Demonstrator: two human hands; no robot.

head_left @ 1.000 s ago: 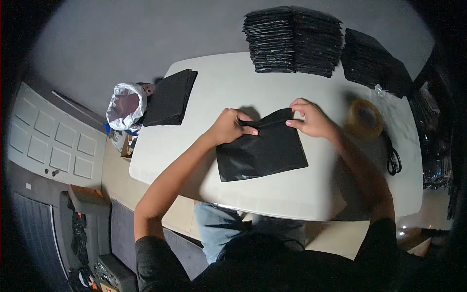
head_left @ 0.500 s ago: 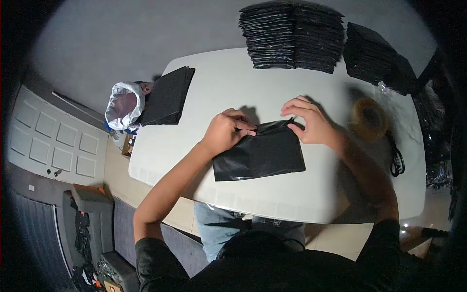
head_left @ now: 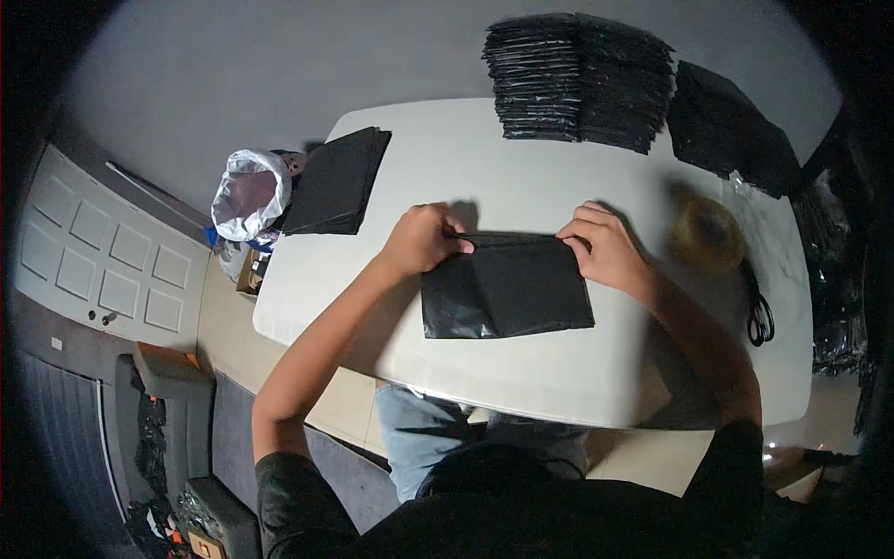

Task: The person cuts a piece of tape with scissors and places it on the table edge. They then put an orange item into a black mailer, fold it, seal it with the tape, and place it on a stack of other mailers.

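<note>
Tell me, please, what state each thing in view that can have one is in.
Black plastic: flat on the table, top edge pinched
Left hand: closed on the plastic's top edge
Right hand: pinching its top right corner
Left pile: low, lying flat
Tall stack: piled high
Tape: in a roll, blurred
Bin: lined, mouth open
Door: seems shut

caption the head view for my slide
Left hand and right hand pinch the far edge of a black plastic piece on a white table.
</note>
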